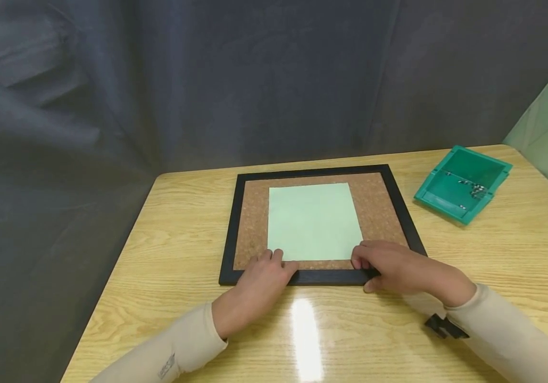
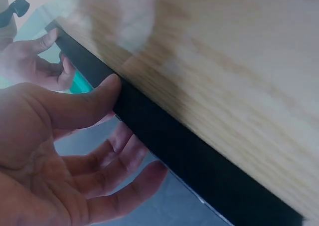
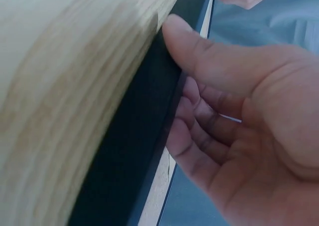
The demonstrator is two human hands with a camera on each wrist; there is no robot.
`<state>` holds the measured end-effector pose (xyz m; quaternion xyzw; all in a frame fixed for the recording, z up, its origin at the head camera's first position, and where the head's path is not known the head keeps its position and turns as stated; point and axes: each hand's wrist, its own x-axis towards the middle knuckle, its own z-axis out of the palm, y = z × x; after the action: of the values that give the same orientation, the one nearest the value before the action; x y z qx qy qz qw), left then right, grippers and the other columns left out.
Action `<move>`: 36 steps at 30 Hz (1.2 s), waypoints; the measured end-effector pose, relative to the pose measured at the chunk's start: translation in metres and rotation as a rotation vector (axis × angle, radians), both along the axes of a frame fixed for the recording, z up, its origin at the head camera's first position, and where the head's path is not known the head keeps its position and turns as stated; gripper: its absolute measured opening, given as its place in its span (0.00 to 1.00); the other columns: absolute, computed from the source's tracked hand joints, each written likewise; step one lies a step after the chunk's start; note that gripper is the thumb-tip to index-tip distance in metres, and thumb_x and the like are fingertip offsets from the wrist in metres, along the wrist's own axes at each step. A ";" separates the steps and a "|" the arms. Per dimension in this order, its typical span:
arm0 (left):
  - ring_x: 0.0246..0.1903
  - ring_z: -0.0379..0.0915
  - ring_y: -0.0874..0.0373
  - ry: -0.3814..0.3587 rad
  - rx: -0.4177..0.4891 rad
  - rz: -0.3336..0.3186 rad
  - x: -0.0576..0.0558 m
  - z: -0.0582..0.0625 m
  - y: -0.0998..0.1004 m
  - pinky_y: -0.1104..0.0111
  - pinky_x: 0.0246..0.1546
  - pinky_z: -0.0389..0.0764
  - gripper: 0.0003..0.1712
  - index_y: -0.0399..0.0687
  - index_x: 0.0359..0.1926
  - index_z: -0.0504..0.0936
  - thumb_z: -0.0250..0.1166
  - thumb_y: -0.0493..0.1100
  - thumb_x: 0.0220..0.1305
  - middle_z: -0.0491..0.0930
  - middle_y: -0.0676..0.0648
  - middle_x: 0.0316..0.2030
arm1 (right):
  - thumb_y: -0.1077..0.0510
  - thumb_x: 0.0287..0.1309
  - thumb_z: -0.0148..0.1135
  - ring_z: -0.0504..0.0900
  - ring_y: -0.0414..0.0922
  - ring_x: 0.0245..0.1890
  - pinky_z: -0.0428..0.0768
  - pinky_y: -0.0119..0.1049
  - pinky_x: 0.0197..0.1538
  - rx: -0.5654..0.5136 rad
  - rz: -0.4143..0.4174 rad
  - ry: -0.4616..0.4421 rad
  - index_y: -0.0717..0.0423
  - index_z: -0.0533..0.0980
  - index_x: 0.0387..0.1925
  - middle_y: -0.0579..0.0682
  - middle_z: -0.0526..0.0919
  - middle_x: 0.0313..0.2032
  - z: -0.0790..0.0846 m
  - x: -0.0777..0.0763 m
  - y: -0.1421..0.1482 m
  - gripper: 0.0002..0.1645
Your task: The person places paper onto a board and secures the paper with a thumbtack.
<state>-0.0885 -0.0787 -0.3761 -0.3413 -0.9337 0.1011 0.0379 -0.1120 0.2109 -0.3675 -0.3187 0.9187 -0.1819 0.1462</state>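
A cork board [image 1: 379, 213] in a black frame [image 1: 228, 239] lies on the wooden table, with a pale green paper sheet [image 1: 314, 221] on the cork. My left hand [image 1: 264, 279] grips the near side of the frame left of centre; its thumb [image 2: 102, 94] presses the outer edge and the fingers bend over the inner side. Toward the near right corner, my right hand [image 1: 393, 266] holds the same side, thumb [image 3: 182, 34] on the outer edge and fingers curled over the frame. The paper's lower right corner meets the right fingers in the head view.
An open green plastic case [image 1: 463, 183] holding several small shiny metal pieces stands at the back right of the table [image 1: 159, 239]. A dark curtain [image 1: 274, 80] hangs behind and to the left. Near the right sleeve is a black strap [image 1: 446, 327].
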 end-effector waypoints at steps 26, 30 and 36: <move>0.26 0.73 0.63 -0.453 0.218 0.082 -0.031 0.032 -0.012 0.71 0.21 0.70 0.15 0.53 0.52 0.82 0.60 0.53 0.72 0.83 0.51 0.39 | 0.49 0.46 0.78 0.64 0.34 0.31 0.63 0.30 0.34 -0.030 0.013 -0.092 0.41 0.68 0.32 0.39 0.67 0.30 0.001 0.008 0.002 0.23; 0.28 0.72 0.60 -0.339 0.256 0.111 -0.053 0.034 -0.018 0.69 0.20 0.70 0.17 0.51 0.54 0.82 0.61 0.52 0.71 0.81 0.49 0.41 | 0.49 0.46 0.78 0.64 0.34 0.31 0.63 0.30 0.34 -0.026 0.003 -0.107 0.41 0.69 0.32 0.39 0.67 0.30 0.002 0.007 0.003 0.23; 0.43 0.77 0.52 -0.248 0.258 0.108 -0.078 0.027 -0.021 0.63 0.36 0.79 0.18 0.49 0.56 0.81 0.62 0.50 0.71 0.80 0.46 0.47 | 0.48 0.46 0.78 0.64 0.34 0.30 0.63 0.30 0.34 -0.029 0.003 -0.114 0.41 0.68 0.32 0.39 0.67 0.30 0.001 0.007 0.003 0.23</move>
<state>-0.1667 -0.0998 -0.3493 -0.2927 -0.9535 -0.0604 -0.0397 -0.1054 0.2135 -0.3661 -0.3111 0.9057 -0.2128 0.1938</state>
